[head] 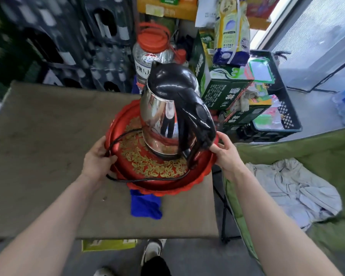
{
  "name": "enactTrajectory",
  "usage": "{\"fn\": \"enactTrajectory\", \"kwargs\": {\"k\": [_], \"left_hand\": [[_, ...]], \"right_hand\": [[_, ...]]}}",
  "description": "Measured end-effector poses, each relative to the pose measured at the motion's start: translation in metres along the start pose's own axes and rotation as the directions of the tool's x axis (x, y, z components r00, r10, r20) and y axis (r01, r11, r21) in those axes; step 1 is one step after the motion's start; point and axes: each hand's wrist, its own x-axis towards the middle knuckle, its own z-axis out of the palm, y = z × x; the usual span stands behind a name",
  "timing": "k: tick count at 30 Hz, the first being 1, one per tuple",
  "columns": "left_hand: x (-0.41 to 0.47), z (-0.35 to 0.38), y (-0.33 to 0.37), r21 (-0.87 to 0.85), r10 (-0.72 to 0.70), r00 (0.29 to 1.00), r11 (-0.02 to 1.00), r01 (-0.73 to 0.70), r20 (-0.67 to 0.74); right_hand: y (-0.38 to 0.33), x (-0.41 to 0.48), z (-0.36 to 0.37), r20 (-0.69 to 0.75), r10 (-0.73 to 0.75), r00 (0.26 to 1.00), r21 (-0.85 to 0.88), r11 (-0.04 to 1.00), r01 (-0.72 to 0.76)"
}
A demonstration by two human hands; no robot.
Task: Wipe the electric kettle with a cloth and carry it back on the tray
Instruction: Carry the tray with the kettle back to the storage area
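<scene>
A steel electric kettle [157, 112] with a black lid and black handle stands upright on a round red tray [147, 166] with gold patterns. Its black power cord [116, 140] loops over the tray's left side and front rim. My left hand [97, 158] grips the tray's left rim, with the cord under the fingers. My right hand [225, 150] holds the tray's right rim beside the kettle handle. A folded blue cloth [145, 205] lies on the table, partly under the tray's near edge.
The tray is over a grey-brown table [48, 156]. Behind it stand dark crates [68, 36], a clear jar with a red lid [153, 48], and green cartons [227, 90]. A black basket [283, 108] sits at right. A green chair with pale cloth [293, 192] is close on the right.
</scene>
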Motion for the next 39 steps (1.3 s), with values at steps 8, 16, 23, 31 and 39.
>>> {"fn": "enactTrajectory", "kwargs": {"k": [8, 16, 23, 31, 39], "left_hand": [[-0.073, -0.133, 0.027, -0.112, 0.053, 0.996, 0.992, -0.062, -0.078], [-0.168, -0.315, 0.022, -0.169, 0.111, 0.967, 0.974, -0.152, -0.228], [-0.233, -0.463, -0.014, -0.167, 0.053, 0.909, 0.977, -0.132, -0.413], [-0.247, -0.590, -0.064, -0.316, -0.079, 0.813, 0.939, -0.133, -0.577], [-0.236, -0.718, -0.073, -0.380, -0.157, 0.650, 0.899, -0.218, -0.743]], "right_hand": [[-0.040, -0.114, 0.082, 0.097, -0.079, 0.992, -0.015, 0.997, 0.081], [-0.038, -0.230, 0.214, 0.236, -0.130, 0.963, -0.035, 0.989, 0.142], [-0.021, -0.310, 0.341, 0.389, -0.094, 0.916, -0.154, 0.974, 0.165], [-0.016, -0.349, 0.502, 0.567, -0.027, 0.824, -0.259, 0.943, 0.209], [-0.003, -0.353, 0.704, 0.753, 0.100, 0.650, -0.295, 0.934, 0.199]]}}
